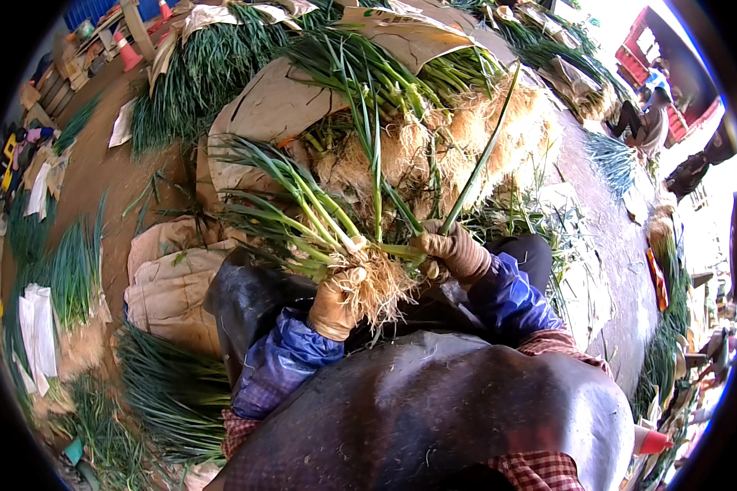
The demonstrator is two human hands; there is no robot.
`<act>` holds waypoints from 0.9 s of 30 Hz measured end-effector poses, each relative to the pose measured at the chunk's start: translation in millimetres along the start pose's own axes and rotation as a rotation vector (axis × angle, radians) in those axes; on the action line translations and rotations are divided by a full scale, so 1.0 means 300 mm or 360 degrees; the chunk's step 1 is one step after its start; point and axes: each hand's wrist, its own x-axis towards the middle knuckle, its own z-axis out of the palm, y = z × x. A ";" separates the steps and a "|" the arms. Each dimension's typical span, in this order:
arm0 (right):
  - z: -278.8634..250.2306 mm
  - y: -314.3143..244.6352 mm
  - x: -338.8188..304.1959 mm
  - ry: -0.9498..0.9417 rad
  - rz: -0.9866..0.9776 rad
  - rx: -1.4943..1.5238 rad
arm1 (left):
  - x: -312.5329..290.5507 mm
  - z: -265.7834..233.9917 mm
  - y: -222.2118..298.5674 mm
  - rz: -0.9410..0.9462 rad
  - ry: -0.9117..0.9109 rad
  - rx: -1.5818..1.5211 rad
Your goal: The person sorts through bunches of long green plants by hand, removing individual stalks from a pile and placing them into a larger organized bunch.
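Note:
A bunch of green onions [319, 209] with pale stringy roots rests over my lap, its leaves pointing up and to the left. My left hand [337, 304], in a tan glove, is closed around the root end. My right hand [454, 252], gloved as well, grips a green onion leaf [485, 155] that sticks up to the right; its fingertips meet the stalks at the bunch's right side. Just beyond, a big heap of green onions [409, 94] lies with its tangled roots facing me, partly covered by a brown paper sheet [405, 37].
Paper sacking [176, 278] lies on the floor to my left, beside more green onions [176, 393]. Another covered pile [209, 74] stands at the far left, near an orange traffic cone [127, 53]. People [651, 123] sit at the far right by a red vehicle. Loose leaves litter the right side.

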 end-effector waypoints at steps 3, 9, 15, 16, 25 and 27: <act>-0.034 0.018 -0.048 -0.0034 0.0020 0.0007 | -0.001 -0.017 -0.020 0.0021 -0.0011 0.0159; -0.141 -0.101 -0.117 0.0358 -0.0255 0.0062 | 0.032 -0.077 0.065 -0.0091 0.0084 0.0281; -0.109 -0.085 -0.013 0.0273 0.0422 -0.1727 | 0.076 -0.102 -0.011 -0.0440 -0.0171 0.0159; -0.077 -0.072 0.021 0.0334 0.0330 -0.1583 | 0.095 -0.095 -0.036 -0.0425 -0.0125 0.0207; -0.104 0.096 0.425 0.0602 -0.0138 -0.1675 | 0.199 -0.025 -0.161 -0.0649 -0.0103 0.0327; -0.091 0.099 0.408 0.0566 -0.0215 -0.1994 | 0.201 -0.036 -0.158 -0.0667 -0.0082 0.0322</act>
